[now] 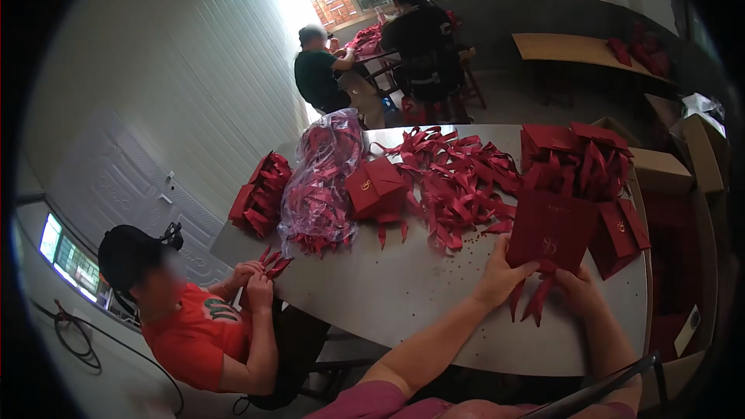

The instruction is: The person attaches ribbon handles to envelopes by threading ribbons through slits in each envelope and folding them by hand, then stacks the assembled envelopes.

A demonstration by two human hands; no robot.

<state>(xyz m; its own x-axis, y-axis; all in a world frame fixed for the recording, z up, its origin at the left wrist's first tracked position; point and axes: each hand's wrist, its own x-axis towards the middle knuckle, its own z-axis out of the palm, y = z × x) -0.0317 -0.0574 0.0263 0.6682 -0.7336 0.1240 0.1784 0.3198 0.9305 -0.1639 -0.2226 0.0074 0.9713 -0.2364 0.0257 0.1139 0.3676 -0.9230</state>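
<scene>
My left hand (500, 273) grips the left side of a dark red gift bag (552, 226) that stands on the grey table (403, 287). My right hand (578, 289) holds the bag's lower edge, where red ribbon tails (535, 301) hang down. Just right of the bag lies a stack of flat red bags (621, 234), and more finished bags with ribbons (578, 157) are piled behind it.
A heap of loose red ribbons (458, 178) covers the table's middle, beside a red box (376, 188) and a clear plastic sack of ribbons (322, 178). A person in an orange shirt (198, 334) handles ribbons at the left edge. Two people work at a far table. Cardboard boxes (683, 163) stand right.
</scene>
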